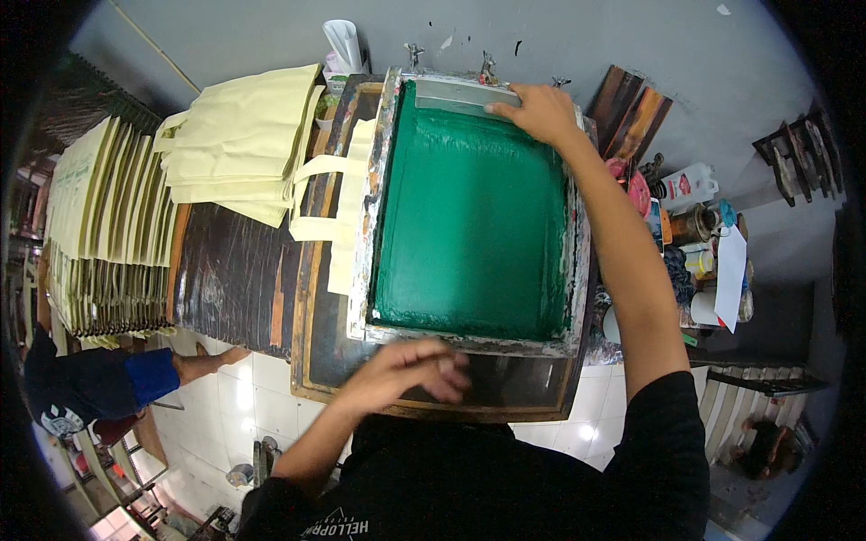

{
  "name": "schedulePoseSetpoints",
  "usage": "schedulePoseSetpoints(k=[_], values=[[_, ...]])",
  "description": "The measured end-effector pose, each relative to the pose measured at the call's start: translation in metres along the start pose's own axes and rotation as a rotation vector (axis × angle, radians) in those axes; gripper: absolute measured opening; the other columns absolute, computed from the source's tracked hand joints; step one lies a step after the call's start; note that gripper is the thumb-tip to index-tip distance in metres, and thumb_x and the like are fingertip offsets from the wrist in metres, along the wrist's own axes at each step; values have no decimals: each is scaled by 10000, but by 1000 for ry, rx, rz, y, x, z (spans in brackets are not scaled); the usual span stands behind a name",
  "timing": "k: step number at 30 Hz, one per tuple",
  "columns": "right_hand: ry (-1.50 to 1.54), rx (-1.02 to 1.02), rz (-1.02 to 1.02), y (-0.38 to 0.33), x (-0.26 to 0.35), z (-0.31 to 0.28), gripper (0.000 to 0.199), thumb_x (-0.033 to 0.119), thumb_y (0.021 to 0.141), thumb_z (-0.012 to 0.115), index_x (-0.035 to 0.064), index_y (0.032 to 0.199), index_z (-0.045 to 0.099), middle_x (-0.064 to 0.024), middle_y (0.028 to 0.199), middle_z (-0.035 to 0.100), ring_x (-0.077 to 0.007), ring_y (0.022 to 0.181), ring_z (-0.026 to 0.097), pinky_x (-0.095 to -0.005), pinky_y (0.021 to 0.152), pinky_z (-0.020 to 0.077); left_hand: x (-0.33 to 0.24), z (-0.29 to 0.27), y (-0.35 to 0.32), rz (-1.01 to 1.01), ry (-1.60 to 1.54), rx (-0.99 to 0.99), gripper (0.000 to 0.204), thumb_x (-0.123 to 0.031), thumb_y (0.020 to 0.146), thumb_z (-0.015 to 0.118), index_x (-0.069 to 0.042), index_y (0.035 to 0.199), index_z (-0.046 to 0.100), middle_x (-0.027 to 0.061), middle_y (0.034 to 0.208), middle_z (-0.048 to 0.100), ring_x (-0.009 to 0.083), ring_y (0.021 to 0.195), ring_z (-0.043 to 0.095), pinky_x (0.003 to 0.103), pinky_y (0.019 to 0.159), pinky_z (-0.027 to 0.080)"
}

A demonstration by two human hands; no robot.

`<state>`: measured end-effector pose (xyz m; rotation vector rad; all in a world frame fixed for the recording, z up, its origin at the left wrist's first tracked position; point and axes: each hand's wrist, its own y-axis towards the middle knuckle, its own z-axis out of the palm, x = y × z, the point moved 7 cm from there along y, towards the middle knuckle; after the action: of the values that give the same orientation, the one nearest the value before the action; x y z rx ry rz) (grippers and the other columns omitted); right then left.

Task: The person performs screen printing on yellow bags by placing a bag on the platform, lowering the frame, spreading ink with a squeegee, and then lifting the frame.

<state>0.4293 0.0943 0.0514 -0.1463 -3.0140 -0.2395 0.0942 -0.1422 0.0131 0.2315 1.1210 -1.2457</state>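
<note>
A screen-printing frame [363,270] with a paint-stained rim lies over the board in front of me, its mesh [474,225] coated with green ink. At the far end of the mesh is a wide grey squeegee [456,96]. My right hand [541,113] grips its right end, thumb on the near side. My left hand [406,374] hovers by the frame's near edge, holding nothing; its fingers are apart and partly blurred. A pale yellow cloth bag [341,261] shows from under the frame's left side, with its handles [316,229] lying to the left.
Flat yellow bags [244,135] are piled at the back left, and several more hang on a rack [108,288] farther left. Bottles, cans and a white bottle [690,185] crowd the right. Metal clamps [488,68] stand behind the frame. Another person [90,379] is at lower left.
</note>
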Motion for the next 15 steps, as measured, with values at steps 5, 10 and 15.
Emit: schedulePoseSetpoints(k=[5,10,15], values=[[-149,-115,-22,-20,23,-8,731,771,793,616,85,995,767,-202,826,730,-386,805,720,-510,716,556,-160,-41,87,771,1060,-547,263,-152,930,660,-39,1168,659,207,1098,681,344,1000,674,418,891,533],[-79,-70,-30,-41,38,-11,756,779,792,607,51,925,762,-204,805,726,-389,771,718,-499,679,559,-232,-96,170,794,1557,-645,313,-250,887,725,-49,1126,709,209,965,713,407,948,679,461,845,528],[-89,-37,-11,-70,43,-8,737,761,788,628,45,905,757,-198,776,720,-393,747,710,-501,662,551,-211,-95,163,625,1512,-598,278,-296,855,756,-86,1038,759,214,820,706,406,812,693,471,757,528]])
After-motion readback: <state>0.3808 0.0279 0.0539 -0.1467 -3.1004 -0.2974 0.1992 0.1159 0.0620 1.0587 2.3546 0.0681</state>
